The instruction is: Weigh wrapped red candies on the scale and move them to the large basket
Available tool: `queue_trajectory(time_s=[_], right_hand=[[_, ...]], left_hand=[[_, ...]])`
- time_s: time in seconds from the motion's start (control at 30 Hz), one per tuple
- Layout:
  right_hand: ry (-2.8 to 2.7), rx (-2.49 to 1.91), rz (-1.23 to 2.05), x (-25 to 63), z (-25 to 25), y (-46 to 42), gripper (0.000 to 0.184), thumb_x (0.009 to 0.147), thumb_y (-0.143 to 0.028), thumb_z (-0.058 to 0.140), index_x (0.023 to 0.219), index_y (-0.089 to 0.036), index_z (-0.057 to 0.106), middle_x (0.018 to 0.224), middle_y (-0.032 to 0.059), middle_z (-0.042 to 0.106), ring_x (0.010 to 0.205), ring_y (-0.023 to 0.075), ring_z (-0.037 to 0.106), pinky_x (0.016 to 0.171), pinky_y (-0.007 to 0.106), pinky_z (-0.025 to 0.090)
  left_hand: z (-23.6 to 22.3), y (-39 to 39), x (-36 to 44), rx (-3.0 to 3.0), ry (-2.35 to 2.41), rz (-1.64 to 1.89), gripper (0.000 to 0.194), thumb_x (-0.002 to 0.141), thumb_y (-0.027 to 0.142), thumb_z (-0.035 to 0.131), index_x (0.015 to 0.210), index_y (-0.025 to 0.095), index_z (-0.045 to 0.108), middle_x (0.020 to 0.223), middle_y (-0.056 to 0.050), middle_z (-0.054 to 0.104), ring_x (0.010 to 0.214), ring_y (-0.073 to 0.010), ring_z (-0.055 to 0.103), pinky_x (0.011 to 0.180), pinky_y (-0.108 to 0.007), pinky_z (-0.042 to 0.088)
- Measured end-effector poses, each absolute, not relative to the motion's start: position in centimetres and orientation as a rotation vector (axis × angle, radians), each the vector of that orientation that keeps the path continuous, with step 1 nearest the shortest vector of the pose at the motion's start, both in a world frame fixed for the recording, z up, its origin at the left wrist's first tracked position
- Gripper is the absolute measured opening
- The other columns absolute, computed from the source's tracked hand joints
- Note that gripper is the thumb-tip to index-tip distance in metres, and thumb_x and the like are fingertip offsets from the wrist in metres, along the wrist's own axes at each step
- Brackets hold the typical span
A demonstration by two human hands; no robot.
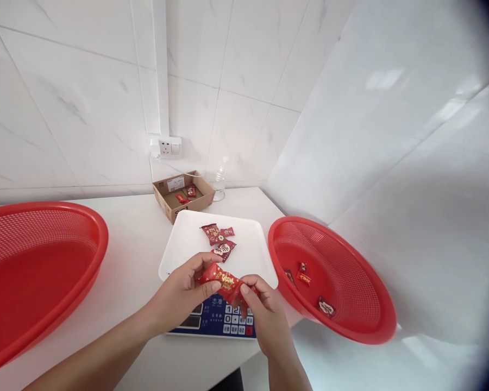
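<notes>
Between my two hands is a red wrapped candy (224, 281) with gold lettering, held above the front edge of a scale. My left hand (191, 282) pinches its left end, thumb on the front. The fingers of my right hand (258, 304) close on its right end. Under them, the white scale pan (179, 239) bears a few dark red and red wrapped candies (214, 233). The scale's blue keypad panel (215, 320) is partly covered by my hands.
A large red basket (101, 239) stands at the left. At the right, another red basket (338, 244) holds several candies. Behind the scale are a cardboard box (167, 203) with candies inside and a clear plastic bottle (220, 179). A wall socket (166, 147) has a plug and cable.
</notes>
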State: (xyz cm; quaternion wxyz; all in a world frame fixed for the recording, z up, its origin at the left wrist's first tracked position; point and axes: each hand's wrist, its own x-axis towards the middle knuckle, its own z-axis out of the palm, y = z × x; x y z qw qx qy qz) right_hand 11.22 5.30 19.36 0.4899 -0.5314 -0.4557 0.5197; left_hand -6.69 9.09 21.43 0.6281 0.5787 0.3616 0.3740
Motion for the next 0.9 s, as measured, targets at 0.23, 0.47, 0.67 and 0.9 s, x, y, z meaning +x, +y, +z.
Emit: queue_trajectory(time_s=[0.23, 0.47, 0.67, 0.9], right_hand=[[-1.175, -1.271, 1.284, 11.2, 19.3, 5.3, 0.041, 0.076, -0.062, 0.060, 0.084, -0.021, 0.062, 0.063, -0.0003, 0.061, 0.056, 0.0117, 0.047, 0.052, 0.024, 0.039], [-1.204, -1.470, 1.135, 11.4, 18.8, 5.6, 0.036, 0.075, -0.056, 0.062, 0.073, -0.020, 0.059, 0.057, -0.0025, 0.057, 0.050, 0.0107, 0.044, 0.050, 0.024, 0.037], [-1.239, -1.755, 0.531, 14.1, 19.0, 7.8, 0.036, 0.079, -0.050, 0.053, 0.096, -0.020, 0.064, 0.096, 0.0071, 0.070, 0.088, 0.0226, 0.062, 0.076, 0.033, 0.046], [-1.499, -1.923, 0.367, 14.7, 19.0, 9.9, 0.039, 0.087, -0.048, 0.041, 0.100, -0.022, 0.067, 0.101, 0.0077, 0.071, 0.091, 0.0250, 0.064, 0.078, 0.035, 0.046]], left_hand=[[21.2, 9.4, -6.7, 1.283, 0.810, 0.863, 0.027, 0.081, 0.037, 0.063, 0.102, 0.024, 0.055, 0.089, 0.001, 0.058, 0.085, -0.0149, 0.055, 0.080, -0.031, 0.045], [20.6, 9.2, -6.7, 1.379, 0.894, 0.793, 0.030, 0.080, 0.036, 0.062, 0.107, 0.025, 0.054, 0.092, 0.000, 0.058, 0.084, -0.0144, 0.055, 0.072, -0.027, 0.046], [20.6, 9.3, -7.7, 1.618, 1.190, 0.774, 0.022, 0.086, 0.037, 0.050, 0.106, 0.030, 0.056, 0.108, -0.001, 0.061, 0.091, -0.0164, 0.060, 0.079, -0.031, 0.051], [19.5, 10.8, -8.2, 2.177, 1.272, 0.697, 0.031, 0.093, 0.034, 0.040, 0.118, 0.027, 0.056, 0.125, -0.005, 0.059, 0.120, -0.0235, 0.051, 0.100, -0.044, 0.046]])
